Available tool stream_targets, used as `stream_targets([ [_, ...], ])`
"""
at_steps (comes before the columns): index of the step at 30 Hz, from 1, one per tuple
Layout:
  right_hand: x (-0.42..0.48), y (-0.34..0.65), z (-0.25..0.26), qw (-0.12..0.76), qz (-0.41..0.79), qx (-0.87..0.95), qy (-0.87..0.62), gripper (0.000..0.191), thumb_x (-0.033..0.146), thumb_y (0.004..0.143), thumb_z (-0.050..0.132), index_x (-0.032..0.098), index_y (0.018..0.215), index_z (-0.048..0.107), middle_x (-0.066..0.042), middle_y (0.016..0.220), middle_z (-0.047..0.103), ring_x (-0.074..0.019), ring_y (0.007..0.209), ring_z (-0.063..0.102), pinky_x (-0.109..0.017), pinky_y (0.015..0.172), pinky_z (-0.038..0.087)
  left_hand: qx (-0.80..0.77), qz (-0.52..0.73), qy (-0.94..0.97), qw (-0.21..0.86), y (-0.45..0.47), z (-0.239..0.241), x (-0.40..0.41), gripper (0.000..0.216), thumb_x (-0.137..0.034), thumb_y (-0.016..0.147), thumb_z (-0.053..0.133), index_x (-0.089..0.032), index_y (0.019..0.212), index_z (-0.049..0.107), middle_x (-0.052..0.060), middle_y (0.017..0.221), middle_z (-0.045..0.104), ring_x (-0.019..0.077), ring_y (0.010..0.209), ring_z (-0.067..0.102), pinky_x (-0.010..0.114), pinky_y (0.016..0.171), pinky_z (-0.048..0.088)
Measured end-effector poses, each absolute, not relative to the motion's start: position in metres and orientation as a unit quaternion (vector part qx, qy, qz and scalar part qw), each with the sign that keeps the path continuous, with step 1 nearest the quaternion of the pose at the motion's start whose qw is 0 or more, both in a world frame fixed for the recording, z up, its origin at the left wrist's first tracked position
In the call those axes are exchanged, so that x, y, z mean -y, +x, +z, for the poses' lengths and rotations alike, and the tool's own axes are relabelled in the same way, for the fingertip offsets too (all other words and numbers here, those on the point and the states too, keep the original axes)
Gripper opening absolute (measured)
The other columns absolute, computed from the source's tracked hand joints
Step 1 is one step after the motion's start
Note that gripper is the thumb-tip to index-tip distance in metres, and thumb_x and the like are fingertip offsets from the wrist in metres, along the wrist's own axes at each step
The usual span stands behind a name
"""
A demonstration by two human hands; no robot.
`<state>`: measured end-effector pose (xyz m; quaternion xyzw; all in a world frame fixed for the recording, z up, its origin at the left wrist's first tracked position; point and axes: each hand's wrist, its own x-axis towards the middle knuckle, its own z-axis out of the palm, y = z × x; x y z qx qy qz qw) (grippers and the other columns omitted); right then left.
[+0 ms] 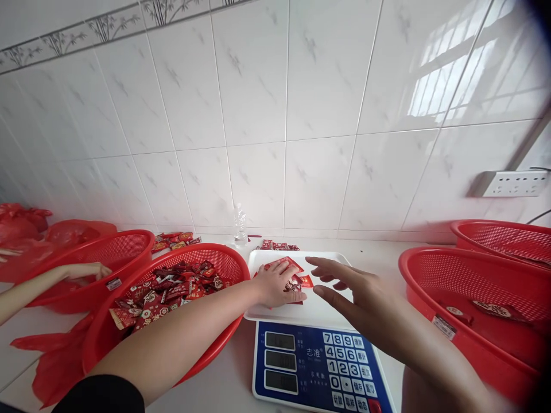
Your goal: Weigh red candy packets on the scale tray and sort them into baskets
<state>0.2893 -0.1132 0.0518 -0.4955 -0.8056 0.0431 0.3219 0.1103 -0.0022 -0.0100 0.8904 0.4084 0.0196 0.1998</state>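
My left hand [275, 284] lies palm down with fingers stretched over red snack packets [297, 265] on the white tray [322, 314] of a digital scale; the palm hides part of them. Just right of it, my right hand [344, 281] hovers over the tray, thumb and fingers apart, with nothing between them. A small red packet [306, 281] shows between the two hands. Below the tray sits the scale's blue keypad panel [316, 367]; its displays are unreadable. Under my left forearm stands a red basket [224, 261] heaped with red wrapped packets [172, 292].
On the right, a red basket [430, 275] holds a few packets, with another red basket [477, 229] behind it. A clear bottle [240, 223] stands by the tiled wall. At left, another person's hand [86, 271] reaches into a red basket [138, 244]. Red plastic bags [64, 350] lie nearby.
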Motion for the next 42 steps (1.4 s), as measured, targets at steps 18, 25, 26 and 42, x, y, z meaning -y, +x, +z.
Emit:
stream_targets([
  [18,0.111,0.288,0.050,0.314,0.043,0.809,-0.496,0.036,0.039,0.091,0.042,0.030,0.124,0.052,-0.003,0.105,0.069,-0.0186,0.085,0.067,-0.030,0.065,0.055,-0.396,0.076,0.907,0.118,0.117,-0.011,-0.012,0.058,-0.056,0.073,0.055,-0.029,0.124,0.049,0.010,0.123,0.051,0.0354,0.117,0.043,0.050,0.092,0.037],
  [25,0.114,0.288,0.051,0.320,0.039,0.806,-0.496,0.038,0.040,0.090,0.043,0.030,0.126,0.050,-0.005,0.107,0.068,-0.0199,0.089,0.066,-0.034,0.071,0.056,-0.415,0.203,0.875,0.142,0.121,-0.015,-0.025,0.040,-0.020,0.071,0.055,-0.024,0.111,0.055,0.003,0.094,0.062,0.0220,0.089,0.059,0.031,0.075,0.046],
  [26,0.115,0.288,0.051,0.318,0.043,0.805,-0.499,0.038,0.040,0.090,0.043,0.030,0.126,0.050,-0.004,0.107,0.068,-0.0196,0.090,0.066,-0.034,0.072,0.056,-0.419,0.226,0.865,0.159,0.120,-0.012,-0.026,0.039,-0.017,0.070,0.054,-0.023,0.109,0.055,0.002,0.092,0.063,0.0204,0.087,0.059,0.029,0.074,0.046],
  [42,0.115,0.289,0.049,0.334,0.042,0.797,-0.502,0.037,0.038,0.089,0.045,0.029,0.125,0.051,-0.003,0.103,0.069,-0.0173,0.088,0.067,-0.031,0.072,0.056,-0.371,-0.076,0.902,0.206,0.087,0.041,0.032,0.044,-0.029,0.066,0.064,-0.029,0.109,0.055,0.002,0.113,0.052,0.0194,0.083,0.058,0.026,0.063,0.044],
])
